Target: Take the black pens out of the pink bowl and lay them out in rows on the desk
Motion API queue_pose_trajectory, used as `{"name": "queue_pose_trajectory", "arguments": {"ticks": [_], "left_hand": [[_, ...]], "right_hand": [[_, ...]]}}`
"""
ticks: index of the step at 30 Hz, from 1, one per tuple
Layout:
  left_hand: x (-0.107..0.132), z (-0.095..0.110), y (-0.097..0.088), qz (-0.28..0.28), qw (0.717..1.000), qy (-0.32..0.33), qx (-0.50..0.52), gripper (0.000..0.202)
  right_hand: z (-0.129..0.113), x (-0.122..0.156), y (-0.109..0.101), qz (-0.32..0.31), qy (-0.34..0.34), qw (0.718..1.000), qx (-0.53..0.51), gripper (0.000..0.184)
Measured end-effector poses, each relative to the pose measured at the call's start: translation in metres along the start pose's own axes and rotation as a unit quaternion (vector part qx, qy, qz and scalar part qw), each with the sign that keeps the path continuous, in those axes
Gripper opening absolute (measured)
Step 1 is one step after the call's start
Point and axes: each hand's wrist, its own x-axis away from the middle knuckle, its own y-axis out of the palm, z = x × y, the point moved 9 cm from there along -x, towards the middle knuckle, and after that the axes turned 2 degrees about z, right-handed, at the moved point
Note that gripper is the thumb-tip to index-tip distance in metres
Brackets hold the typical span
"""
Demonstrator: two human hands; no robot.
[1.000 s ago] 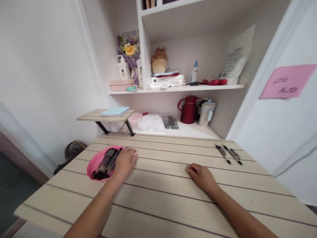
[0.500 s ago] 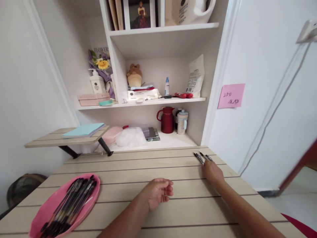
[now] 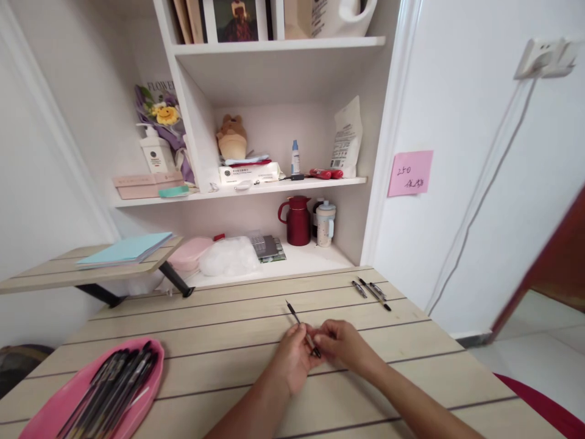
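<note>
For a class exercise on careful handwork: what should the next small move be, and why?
Probably steady the pen with the left grip: it slants with its thin tip pointing away, and the right grip is close against its near end, so it might twist.

The pink note (image 3: 410, 173) reads "250"; "FLOWER" shows behind the bouquet (image 3: 165, 114).

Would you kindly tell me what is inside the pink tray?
The pink tray holds a heap of dark pens and a thin white strip. What lies beneath them is hidden.
</note>
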Motion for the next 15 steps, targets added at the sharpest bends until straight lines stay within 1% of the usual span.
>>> {"name": "queue_pose_trajectory", "arguments": {"ticks": [1,2,4,5,6,8,10,13,15], "left_hand": [[0.001,0.000,0.000,-0.002,1.000,-0.002,0.000,0.020],[0.003,0.001,0.000,-0.004,1.000,-0.004,-0.002,0.020],[0.006,0.001,0.000,-0.010,1.000,-0.005,-0.014,0.021],[0.006,0.001,0.000,-0.013,1.000,-0.002,-0.021,0.021],[0.007,0.001,0.001,-0.017,1.000,0.001,-0.027,0.021],[0.007,0.001,0.002,-0.025,0.999,0.005,-0.035,0.021],[0.006,-0.001,0.002,-0.031,0.999,0.004,-0.040,0.020],[0.005,-0.001,0.001,-0.039,0.998,0.005,-0.048,0.021],[0.005,-0.001,0.002,-0.047,0.997,0.010,-0.059,0.022]], "right_hand": [[0.006,-0.005,-0.020,0.034,0.011,0.998,0.049,0.017],[0.012,-0.012,-0.044,0.087,0.022,0.989,0.118,0.016],[0.032,-0.023,-0.094,0.192,0.069,0.950,0.238,0.022],[0.043,-0.029,-0.111,0.217,0.092,0.931,0.279,0.029],[0.055,-0.035,-0.121,0.219,0.114,0.918,0.310,0.034],[0.076,-0.045,-0.130,0.204,0.146,0.905,0.344,0.038],[0.087,-0.051,-0.128,0.190,0.157,0.902,0.353,0.037],[0.091,-0.053,-0.122,0.188,0.156,0.902,0.355,0.031],[0.092,-0.051,-0.120,0.190,0.157,0.902,0.355,0.031]]}}
